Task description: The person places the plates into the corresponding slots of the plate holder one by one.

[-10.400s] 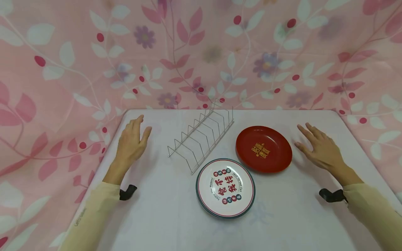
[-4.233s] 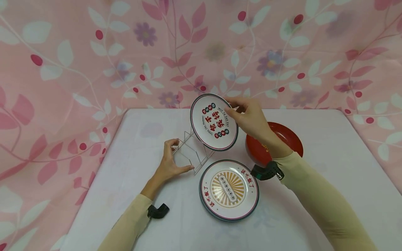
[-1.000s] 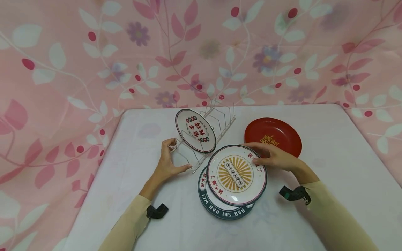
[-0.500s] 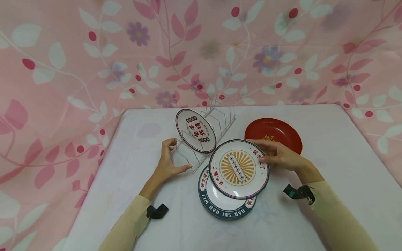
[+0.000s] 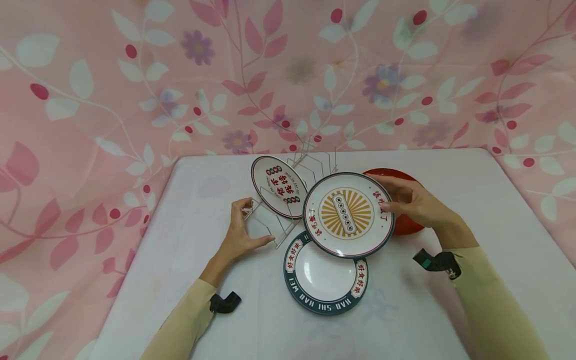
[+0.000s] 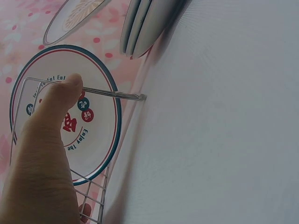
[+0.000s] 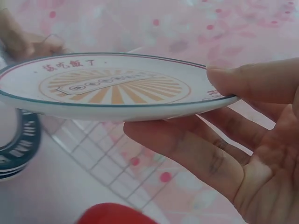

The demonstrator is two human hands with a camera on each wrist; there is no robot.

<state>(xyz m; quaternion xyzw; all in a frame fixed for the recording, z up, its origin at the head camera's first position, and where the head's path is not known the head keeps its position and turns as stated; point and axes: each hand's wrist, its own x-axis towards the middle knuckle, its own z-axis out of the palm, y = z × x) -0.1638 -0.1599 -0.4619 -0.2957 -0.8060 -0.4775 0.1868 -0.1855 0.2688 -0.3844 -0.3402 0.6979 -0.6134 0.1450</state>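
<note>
My left hand (image 5: pixel 238 237) grips the near end of a wire dish rack (image 6: pixel 131 96), thumb on one side and fingers on the other. In the rack a white plate with red characters (image 5: pixel 280 187) stands leaning back, its teal rim showing in the left wrist view. My right hand (image 5: pixel 414 205) pinches the right edge of a white plate with a golden sunburst (image 5: pixel 346 215), thumb on top and fingers underneath. That plate is raised, nearly level in the right wrist view. It overlaps part of the rack and a plate with a wide teal lettered rim (image 5: pixel 326 306) lying below.
A red plate (image 5: pixel 407 227) lies at the back right, partly hidden by my right hand and the sunburst plate. The table has a white cover (image 5: pixel 202 210), and a pink floral cloth (image 5: pixel 288 75) hangs behind it. The left wrist view shows several stacked plates (image 6: pixel 147 28).
The red-character plate went from the stack into the rack. Over the last second my right hand has raised the sunburst plate up and back, uncovering more of the teal-rimmed plate. My left hand stays put.
</note>
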